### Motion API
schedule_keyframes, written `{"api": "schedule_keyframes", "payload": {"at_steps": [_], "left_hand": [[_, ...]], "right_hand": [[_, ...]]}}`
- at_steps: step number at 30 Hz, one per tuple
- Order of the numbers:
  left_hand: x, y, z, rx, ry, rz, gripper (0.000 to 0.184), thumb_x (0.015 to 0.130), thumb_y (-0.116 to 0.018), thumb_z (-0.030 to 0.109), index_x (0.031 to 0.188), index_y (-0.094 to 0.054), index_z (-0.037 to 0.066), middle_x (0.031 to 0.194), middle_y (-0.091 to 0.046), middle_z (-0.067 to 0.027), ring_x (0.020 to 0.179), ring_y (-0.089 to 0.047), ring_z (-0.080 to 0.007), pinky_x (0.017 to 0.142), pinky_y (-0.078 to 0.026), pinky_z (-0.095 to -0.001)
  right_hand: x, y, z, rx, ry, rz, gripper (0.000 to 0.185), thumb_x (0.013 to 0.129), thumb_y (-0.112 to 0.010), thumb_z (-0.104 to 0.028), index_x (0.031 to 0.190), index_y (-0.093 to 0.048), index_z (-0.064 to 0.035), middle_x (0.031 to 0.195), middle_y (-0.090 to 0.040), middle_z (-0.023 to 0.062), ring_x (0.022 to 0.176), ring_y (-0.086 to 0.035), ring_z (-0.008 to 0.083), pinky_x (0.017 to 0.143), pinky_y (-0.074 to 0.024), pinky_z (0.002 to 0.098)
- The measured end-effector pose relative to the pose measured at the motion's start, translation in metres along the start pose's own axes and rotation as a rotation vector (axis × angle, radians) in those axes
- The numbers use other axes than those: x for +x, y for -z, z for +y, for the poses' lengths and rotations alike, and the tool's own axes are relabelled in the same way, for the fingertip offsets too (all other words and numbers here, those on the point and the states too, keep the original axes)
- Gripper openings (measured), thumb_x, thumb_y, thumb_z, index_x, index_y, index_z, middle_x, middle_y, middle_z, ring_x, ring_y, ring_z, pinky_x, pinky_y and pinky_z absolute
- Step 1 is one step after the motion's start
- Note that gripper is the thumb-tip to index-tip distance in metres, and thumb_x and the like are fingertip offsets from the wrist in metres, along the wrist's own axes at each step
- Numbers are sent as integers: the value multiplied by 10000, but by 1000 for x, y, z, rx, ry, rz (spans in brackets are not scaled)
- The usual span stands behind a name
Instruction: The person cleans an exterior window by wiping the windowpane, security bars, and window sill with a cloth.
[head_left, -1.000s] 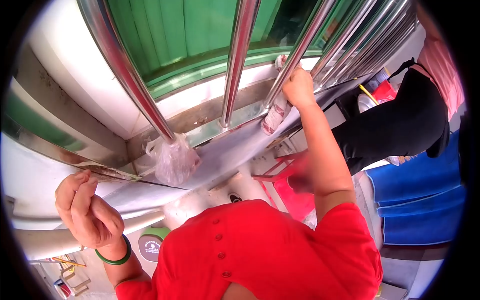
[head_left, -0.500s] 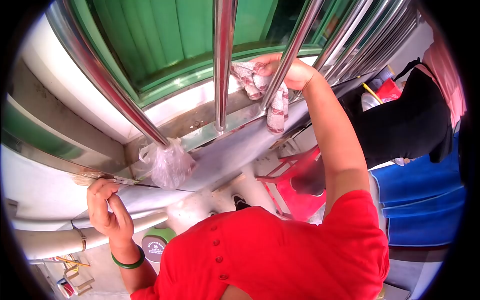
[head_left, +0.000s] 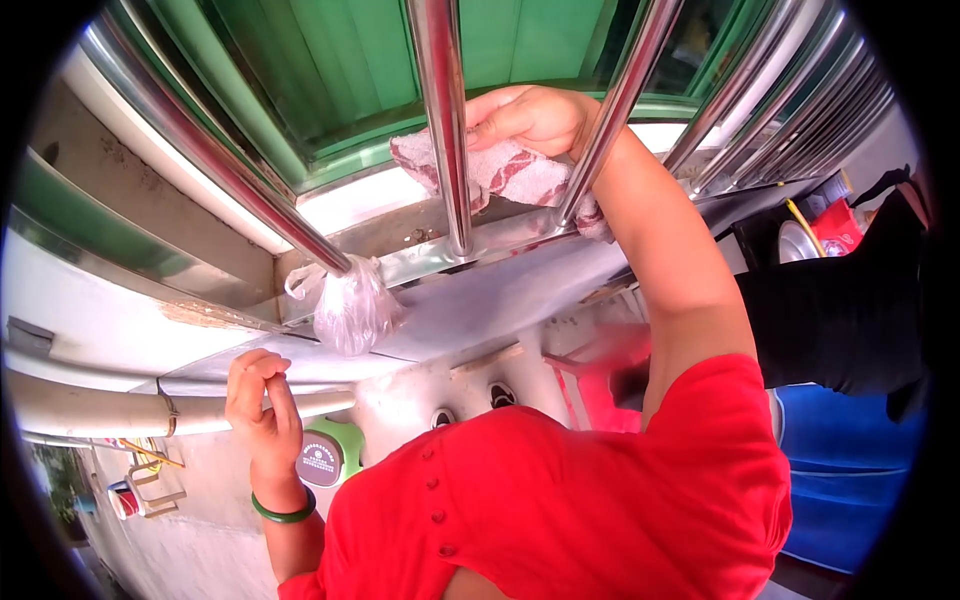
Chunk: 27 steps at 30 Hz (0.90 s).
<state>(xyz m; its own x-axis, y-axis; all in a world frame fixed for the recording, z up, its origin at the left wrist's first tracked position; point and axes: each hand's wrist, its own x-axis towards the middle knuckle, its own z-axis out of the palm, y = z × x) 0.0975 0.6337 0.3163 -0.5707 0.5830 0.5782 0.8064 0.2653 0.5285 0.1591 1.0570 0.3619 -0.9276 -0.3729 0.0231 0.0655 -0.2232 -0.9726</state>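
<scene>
Right hand [head_left: 530,118] grips a crumpled, red-patterned cloth [head_left: 515,172] between shiny metal bars [head_left: 440,110]; left hand's [head_left: 263,400] fingers curl loosely.

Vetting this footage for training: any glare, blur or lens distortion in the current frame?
Head view: hard highlights and red reflections on the metal bars; head view: window frame bowed, corners black; head view: smeary blur above the red chair; head view: cloth pattern readable, small print on the green stool not.
</scene>
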Motion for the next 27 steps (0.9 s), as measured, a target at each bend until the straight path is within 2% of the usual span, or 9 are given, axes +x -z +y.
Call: {"api": "schedule_keyframes", "payload": {"at_steps": [3,8,12,14,15,16,18,21,27], "left_hand": [[-7,-4,6,17,-9,-30,185,778,-477,-159,847,-584,-24,859,-590,-150,755,-579,-251,691,-465,-295],[-10,-5,8,-33,-30,-20,176,773,-480,-153,843,-585,-29,856,-590,-159,740,-583,-263,679,-470,-302],[-10,-7,4,-62,-99,-20,173,772,-477,-143,842,-585,-27,854,-589,-153,747,-584,-270,691,-471,-304],[-11,-6,3,-90,-113,-32,172,771,-475,-139,841,-585,-26,852,-589,-151,748,-585,-271,695,-471,-305],[-11,-5,2,-95,-133,-41,173,772,-474,-135,842,-586,-24,850,-589,-148,747,-583,-268,696,-470,-303],[-11,-3,0,-100,-151,-50,173,772,-473,-131,843,-588,-22,849,-588,-145,746,-582,-264,698,-470,-302],[-11,2,-5,-126,-155,-76,169,783,-474,-131,843,-585,-18,853,-587,-136,750,-577,-241,702,-464,-292],[-7,4,-13,-212,-153,-159,154,817,-482,-114,862,-589,-14,865,-589,-111,748,-576,-193,697,-462,-273],[12,-30,13,-686,-71,-572,189,955,-500,56,1118,-588,15,1030,-609,-60,886,-617,-142,766,-508,-270]], "right_hand": [[-8,-4,-3,-43,-48,58,365,885,-538,-21,1236,-555,78,1204,-622,136,1090,-598,198,979,-436,311],[-78,-20,-32,-178,-218,716,348,865,-548,0,1208,-584,46,1139,-647,109,1057,-615,201,919,-485,304],[-113,-18,-24,-240,-196,885,312,875,-488,4,1161,-600,54,1073,-657,99,1002,-622,207,883,-485,302],[-115,-41,-16,-785,-327,1240,314,873,-422,0,1123,-601,63,1016,-652,104,924,-610,212,840,-474,308],[-124,-58,-9,-1183,-270,1324,312,876,-390,-18,1094,-603,53,974,-640,109,874,-579,201,817,-461,310],[-133,-65,2,-1214,-142,1393,300,871,-396,-23,1084,-598,42,956,-637,109,884,-572,198,827,-455,311],[-153,-101,14,-1115,94,1521,290,832,-413,-33,1034,-598,62,925,-656,196,888,-631,324,798,-483,379],[-166,-167,9,-262,244,1370,308,862,-377,1,1068,-604,32,965,-668,110,891,-644,178,816,-515,311],[-153,-219,38,126,442,965,324,853,-453,7,1156,-553,61,1079,-646,146,979,-641,234,902,-508,355]]}}
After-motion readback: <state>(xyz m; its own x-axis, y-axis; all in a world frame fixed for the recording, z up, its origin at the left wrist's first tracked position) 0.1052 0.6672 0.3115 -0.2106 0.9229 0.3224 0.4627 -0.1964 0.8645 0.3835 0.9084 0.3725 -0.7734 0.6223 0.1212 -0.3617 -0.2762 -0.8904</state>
